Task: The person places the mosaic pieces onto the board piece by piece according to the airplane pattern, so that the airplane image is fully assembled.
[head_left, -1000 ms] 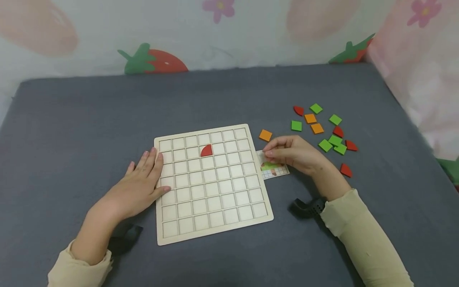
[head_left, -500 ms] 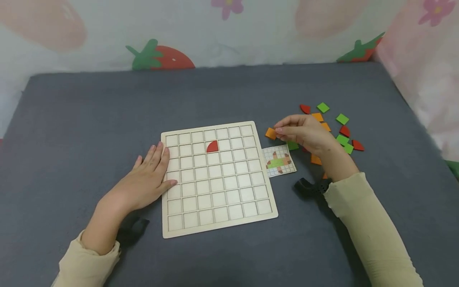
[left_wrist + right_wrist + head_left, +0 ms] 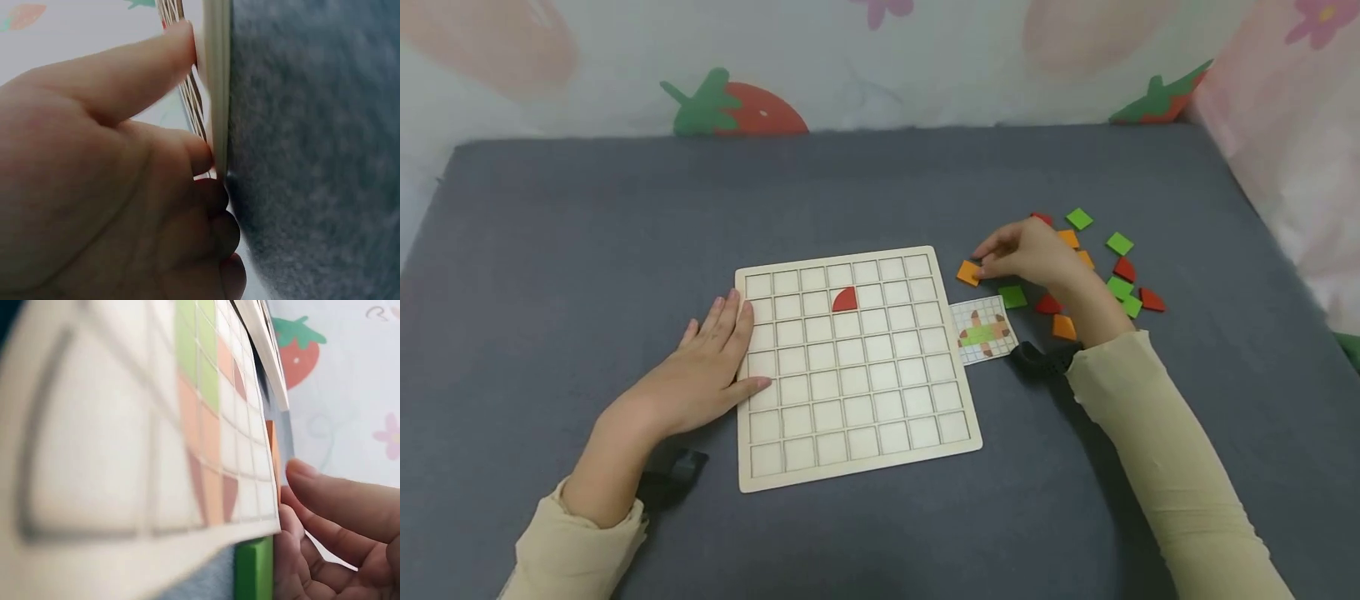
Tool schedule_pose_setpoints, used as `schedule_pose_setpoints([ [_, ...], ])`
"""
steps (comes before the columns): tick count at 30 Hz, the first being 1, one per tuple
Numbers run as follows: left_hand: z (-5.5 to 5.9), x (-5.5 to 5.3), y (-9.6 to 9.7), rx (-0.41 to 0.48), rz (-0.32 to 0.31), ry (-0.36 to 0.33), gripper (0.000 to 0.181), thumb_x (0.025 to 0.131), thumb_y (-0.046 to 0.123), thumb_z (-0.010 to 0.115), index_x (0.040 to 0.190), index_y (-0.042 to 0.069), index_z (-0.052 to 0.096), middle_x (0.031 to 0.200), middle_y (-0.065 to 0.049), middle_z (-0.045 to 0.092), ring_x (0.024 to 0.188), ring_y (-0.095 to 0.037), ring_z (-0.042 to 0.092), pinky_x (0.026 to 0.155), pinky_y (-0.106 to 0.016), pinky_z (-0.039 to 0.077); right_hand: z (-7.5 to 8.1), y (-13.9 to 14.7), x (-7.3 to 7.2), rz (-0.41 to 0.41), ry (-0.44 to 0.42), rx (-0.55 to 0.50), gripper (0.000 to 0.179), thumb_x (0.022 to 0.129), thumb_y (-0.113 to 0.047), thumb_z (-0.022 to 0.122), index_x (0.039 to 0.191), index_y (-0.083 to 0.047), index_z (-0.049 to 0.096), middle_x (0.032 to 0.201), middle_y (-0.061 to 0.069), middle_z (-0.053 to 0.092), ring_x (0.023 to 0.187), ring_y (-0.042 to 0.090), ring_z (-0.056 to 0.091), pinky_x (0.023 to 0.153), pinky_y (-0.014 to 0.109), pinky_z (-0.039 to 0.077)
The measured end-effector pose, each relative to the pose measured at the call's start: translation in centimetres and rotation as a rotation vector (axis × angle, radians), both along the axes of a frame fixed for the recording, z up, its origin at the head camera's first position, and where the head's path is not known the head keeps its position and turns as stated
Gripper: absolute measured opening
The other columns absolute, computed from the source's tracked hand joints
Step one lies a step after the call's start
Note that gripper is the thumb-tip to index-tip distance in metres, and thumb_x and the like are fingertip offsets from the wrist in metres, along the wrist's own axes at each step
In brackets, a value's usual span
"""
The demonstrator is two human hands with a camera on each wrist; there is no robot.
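Observation:
A pale wooden grid board (image 3: 850, 482) lies on the grey cloth, with one red quarter-round tile (image 3: 846, 300) in a cell of its upper part. The left hand (image 3: 681, 375) rests on the board's left edge, thumb on the grid and fingers spread along the rim; the left wrist view shows its fingertips (image 3: 215, 194) at that edge. At the board's upper right, the right hand (image 3: 1030, 254) has thumb and index fingertip apart at an orange square tile (image 3: 967, 272), the thumb overlapping the tile's right side. A printed pattern card (image 3: 985, 312) sticks out from the board's right edge.
Near the right hand lies a green square tile (image 3: 1012, 297), with a red tile (image 3: 1048, 305) and an orange tile (image 3: 1063, 327) by the wrist. Several more green, orange and red tiles (image 3: 1119, 243) are scattered farther right. A strawberry-printed curtain (image 3: 925, 83) hangs behind the table.
The right hand has moved from over the card up to the orange tile, uncovering the card, and its thumb and index finger have parted. The left hand stays on the board.

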State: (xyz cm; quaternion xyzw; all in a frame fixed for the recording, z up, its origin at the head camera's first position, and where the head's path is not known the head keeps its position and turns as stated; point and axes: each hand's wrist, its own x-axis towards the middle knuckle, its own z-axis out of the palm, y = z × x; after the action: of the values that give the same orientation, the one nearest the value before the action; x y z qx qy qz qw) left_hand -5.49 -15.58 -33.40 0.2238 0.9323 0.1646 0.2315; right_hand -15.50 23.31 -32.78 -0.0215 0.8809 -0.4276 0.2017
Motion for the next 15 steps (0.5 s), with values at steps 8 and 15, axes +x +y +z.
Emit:
schedule_pose_setpoints([
  [8,0.4,-0.2,0.2,-0.034,-0.007,0.023,0.083,0.098,0.037,0.048,0.147,-0.007,-0.003,0.153,-0.023,-0.016,0.140,-0.039,-0.011,0.108,-0.060,0.003,0.2,-0.5,0.4,0.051,0.069,0.149,0.022,0.082,-0.011,0.074,0.100,0.001,0.068,0.089,0.009,0.064,0.085,0.024,0.057,0.077,0.037,0.048],
  [15,0.9,-0.4,0.8,-0.064,-0.008,0.031,0.083,0.099,0.037,0.046,0.147,-0.006,-0.004,0.153,-0.022,-0.015,0.141,-0.037,-0.011,0.109,-0.059,0.003,0.6,-0.1,1.1,0.005,0.093,0.141,0.013,0.085,-0.006,0.070,0.094,0.002,0.065,0.091,0.011,0.064,0.084,0.025,0.058,0.076,0.035,0.048],
])
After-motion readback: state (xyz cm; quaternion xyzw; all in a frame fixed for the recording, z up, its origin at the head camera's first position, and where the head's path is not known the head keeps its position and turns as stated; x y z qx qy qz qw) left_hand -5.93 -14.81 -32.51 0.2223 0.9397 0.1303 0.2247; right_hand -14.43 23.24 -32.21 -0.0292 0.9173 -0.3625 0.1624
